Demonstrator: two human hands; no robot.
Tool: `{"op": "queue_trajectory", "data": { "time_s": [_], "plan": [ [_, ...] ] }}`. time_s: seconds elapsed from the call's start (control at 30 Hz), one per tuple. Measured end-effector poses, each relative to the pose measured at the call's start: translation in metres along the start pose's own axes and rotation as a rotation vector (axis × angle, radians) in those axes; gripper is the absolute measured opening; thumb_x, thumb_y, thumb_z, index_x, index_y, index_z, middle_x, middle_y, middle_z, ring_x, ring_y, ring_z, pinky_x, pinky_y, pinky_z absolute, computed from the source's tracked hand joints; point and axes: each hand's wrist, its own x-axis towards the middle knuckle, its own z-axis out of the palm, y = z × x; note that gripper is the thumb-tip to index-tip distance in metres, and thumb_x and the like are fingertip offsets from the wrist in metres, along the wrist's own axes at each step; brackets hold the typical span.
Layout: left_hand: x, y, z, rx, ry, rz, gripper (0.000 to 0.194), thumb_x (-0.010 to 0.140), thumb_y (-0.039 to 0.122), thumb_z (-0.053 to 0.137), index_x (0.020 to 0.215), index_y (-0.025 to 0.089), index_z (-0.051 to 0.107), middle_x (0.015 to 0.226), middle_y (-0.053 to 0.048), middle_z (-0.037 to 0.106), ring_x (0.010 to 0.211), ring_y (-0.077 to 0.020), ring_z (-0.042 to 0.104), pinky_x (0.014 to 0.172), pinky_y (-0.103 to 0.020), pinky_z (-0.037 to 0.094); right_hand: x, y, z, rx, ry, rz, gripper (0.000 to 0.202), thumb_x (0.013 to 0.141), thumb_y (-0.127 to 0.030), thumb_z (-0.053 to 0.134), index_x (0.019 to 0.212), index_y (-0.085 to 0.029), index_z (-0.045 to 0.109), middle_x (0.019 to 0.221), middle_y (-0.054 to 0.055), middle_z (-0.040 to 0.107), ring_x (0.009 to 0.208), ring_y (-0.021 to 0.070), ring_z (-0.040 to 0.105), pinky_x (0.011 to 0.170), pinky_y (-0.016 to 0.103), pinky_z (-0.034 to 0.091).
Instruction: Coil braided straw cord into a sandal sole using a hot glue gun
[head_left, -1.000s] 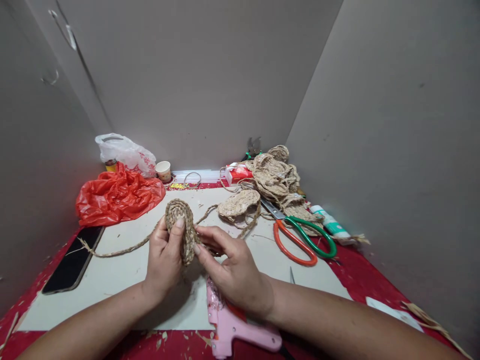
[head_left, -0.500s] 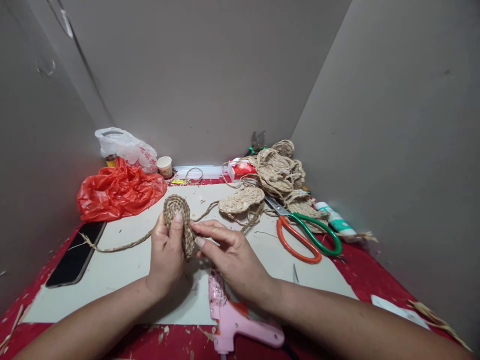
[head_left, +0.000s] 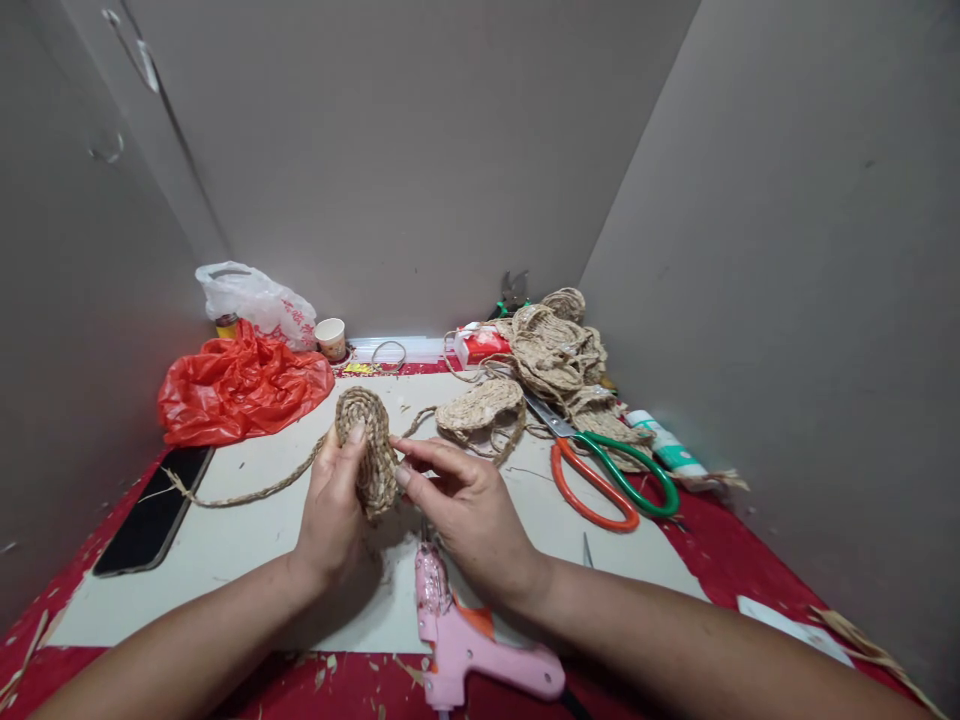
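Observation:
My left hand (head_left: 334, 505) grips an elongated, sole-shaped piece of coiled straw braid (head_left: 373, 455), with the thumb pressed on its face. It is held up tilted above the white board. My right hand (head_left: 469, 505) pinches the right edge of the piece between thumb and fingers; the fingertips are partly hidden. A loose braid tail (head_left: 255, 495) trails left from the piece and ends frayed over a phone. Another braid (head_left: 416, 420) runs on the right towards a second coiled piece (head_left: 480, 405). Below my right hand lies a pink glue gun (head_left: 457, 640).
Scissors (head_left: 600, 485) with orange and green handles lie right, beside a heap of straw braid (head_left: 555, 345). A black phone (head_left: 154, 515), red plastic bag (head_left: 244, 385) and paper cup (head_left: 331, 338) are left. The white board (head_left: 262, 600) rests on red cloth; grey walls enclose it.
The coiled piece and both hands have shifted slightly right in the picture, and the piece's face is turned a little more towards me. Both hands keep their grip.

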Motion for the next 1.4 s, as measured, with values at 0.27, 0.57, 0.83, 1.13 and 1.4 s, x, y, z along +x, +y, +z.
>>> {"op": "queue_trajectory", "data": {
  "time_s": [0.27, 0.57, 0.83, 1.13, 1.4],
  "plan": [
    [0.002, 0.012, -0.002, -0.201, -0.050, -0.345, 0.020, 0.072, 0.026, 0.071, 0.087, 0.013, 0.070, 0.087, -0.008, 0.074, 0.086, -0.0227, 0.068, 0.075, -0.030, 0.054, 0.004, -0.004, 0.000, 0.033, 0.018, 0.102, 0.022, 0.077, -0.026, 0.067, 0.096, -0.016, 0.066, 0.078, 0.001, 0.060, 0.066, 0.0104, 0.055, 0.054, 0.019, 0.048],
    [0.001, 0.006, -0.001, -0.141, -0.098, -0.321, 0.021, 0.066, 0.019, 0.080, 0.085, 0.012, 0.073, 0.073, -0.003, 0.073, 0.066, -0.0121, 0.066, 0.062, -0.018, 0.050, 0.003, 0.001, 0.001, -0.039, 0.003, 0.063, 0.014, 0.077, -0.023, 0.064, 0.090, -0.016, 0.066, 0.080, 0.002, 0.064, 0.067, 0.0122, 0.059, 0.053, 0.020, 0.048],
    [0.001, 0.007, -0.003, -0.083, -0.078, -0.288, 0.023, 0.068, 0.023, 0.078, 0.087, 0.012, 0.072, 0.081, -0.005, 0.074, 0.072, -0.0152, 0.067, 0.067, -0.022, 0.052, -0.002, 0.000, 0.000, -0.189, -0.025, -0.191, 0.017, 0.081, -0.015, 0.060, 0.094, -0.015, 0.070, 0.099, 0.009, 0.069, 0.094, 0.0175, 0.066, 0.075, 0.026, 0.055],
    [-0.003, 0.005, -0.003, -0.080, -0.109, -0.237, 0.023, 0.073, 0.024, 0.075, 0.093, 0.014, 0.071, 0.082, -0.004, 0.074, 0.073, -0.0159, 0.067, 0.068, -0.024, 0.051, -0.005, -0.002, 0.002, -0.098, -0.007, -0.017, 0.015, 0.079, -0.016, 0.062, 0.093, -0.019, 0.064, 0.103, 0.007, 0.070, 0.077, 0.0131, 0.064, 0.059, 0.021, 0.054],
    [-0.003, 0.007, 0.000, -0.089, -0.064, -0.239, 0.025, 0.076, 0.025, 0.072, 0.098, 0.013, 0.069, 0.080, -0.004, 0.071, 0.073, -0.0147, 0.065, 0.070, -0.024, 0.050, -0.007, -0.001, 0.002, -0.171, -0.015, -0.117, 0.008, 0.080, -0.016, 0.062, 0.086, -0.016, 0.067, 0.086, 0.006, 0.068, 0.072, 0.0139, 0.065, 0.062, 0.023, 0.054]
  ]
}}
